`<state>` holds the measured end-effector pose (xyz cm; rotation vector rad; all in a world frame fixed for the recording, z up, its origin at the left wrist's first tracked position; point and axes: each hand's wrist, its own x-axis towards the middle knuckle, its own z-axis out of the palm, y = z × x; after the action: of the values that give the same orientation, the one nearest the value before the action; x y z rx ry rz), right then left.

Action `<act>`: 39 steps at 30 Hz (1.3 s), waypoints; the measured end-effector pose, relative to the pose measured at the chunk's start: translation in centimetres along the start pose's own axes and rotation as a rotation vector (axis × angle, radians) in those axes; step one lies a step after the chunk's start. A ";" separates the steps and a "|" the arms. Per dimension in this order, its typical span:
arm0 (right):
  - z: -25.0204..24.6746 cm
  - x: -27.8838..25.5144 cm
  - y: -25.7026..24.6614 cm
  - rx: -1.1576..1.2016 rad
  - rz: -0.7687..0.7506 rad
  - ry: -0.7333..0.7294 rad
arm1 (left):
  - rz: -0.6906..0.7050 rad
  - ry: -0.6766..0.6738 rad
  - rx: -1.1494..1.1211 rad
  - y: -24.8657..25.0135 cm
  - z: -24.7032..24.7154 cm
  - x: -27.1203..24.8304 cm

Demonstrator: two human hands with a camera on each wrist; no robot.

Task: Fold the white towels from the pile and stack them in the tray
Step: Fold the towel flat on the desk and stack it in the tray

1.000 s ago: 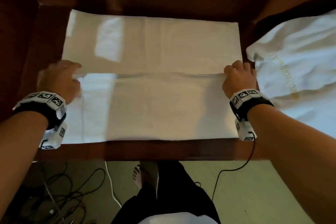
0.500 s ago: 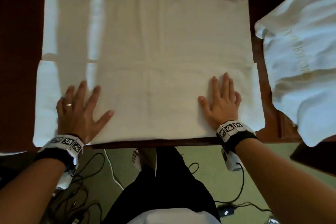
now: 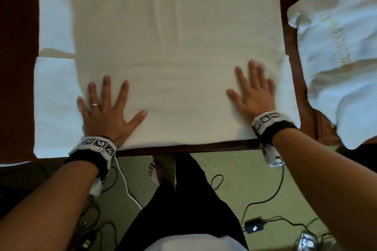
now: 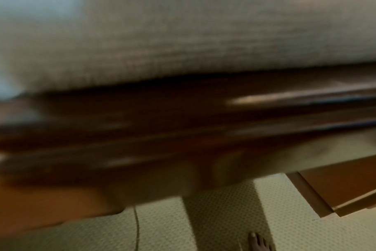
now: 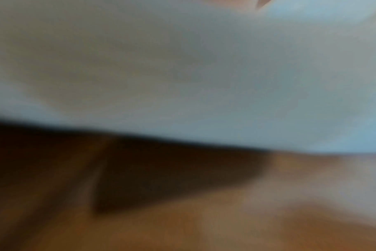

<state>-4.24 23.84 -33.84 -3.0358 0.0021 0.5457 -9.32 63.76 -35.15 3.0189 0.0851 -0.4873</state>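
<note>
A white towel (image 3: 163, 36) lies spread on the dark wooden table (image 3: 183, 150), its near part folded over. My left hand (image 3: 108, 108) lies flat on the near left of the towel with fingers spread. Flat on the near right of the towel rests my right hand (image 3: 253, 89), fingers straight. Further white towels in a pile (image 3: 336, 47) lie at the right. Both wrist views are blurred; they show only white cloth (image 4: 182, 42) above the table edge (image 4: 204, 118), and white cloth (image 5: 182, 68) in the right wrist view. No tray is in view.
The table's near edge runs just below my wrists. Below it are a green carpet (image 3: 234, 169), my bare foot (image 3: 154, 171), several cables and a black power adapter (image 3: 254, 227) on the floor.
One second ago both hands gripped the towel's side edges at the fold line. They then let go and lay flat on the near part; since half a second ago they slid slightly forward.
</note>
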 end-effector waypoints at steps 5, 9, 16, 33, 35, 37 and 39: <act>-1.5 0.6 1.1 0.025 0.172 0.035 | -0.008 -0.039 0.037 0.8 -1.6 0.3; -0.4 -1.0 -6.8 -0.015 -0.167 -0.008 | 0.227 -0.091 0.129 0.4 -2.6 0.9; -0.4 -1.1 -8.6 -0.015 -0.164 -0.082 | -0.124 -0.208 0.107 -9.1 -4.7 3.8; -1.7 -7.5 -5.9 0.041 -0.003 -0.322 | -0.006 -0.283 0.025 -3.1 -6.3 -1.7; -2.8 -7.0 -5.7 0.034 -0.009 -0.286 | -0.002 -0.290 0.051 -2.9 -7.5 -1.0; -4.2 -5.4 -5.3 0.036 -0.017 -0.196 | 0.010 -0.320 0.078 -2.8 -8.6 0.8; -5.8 -2.8 -5.0 0.069 0.012 -0.145 | 0.011 -0.333 0.084 -2.5 -10.0 3.3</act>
<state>-4.75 28.47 -27.16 -2.9245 0.0314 0.7491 -3.27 67.26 -26.90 2.9653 0.0269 -1.0063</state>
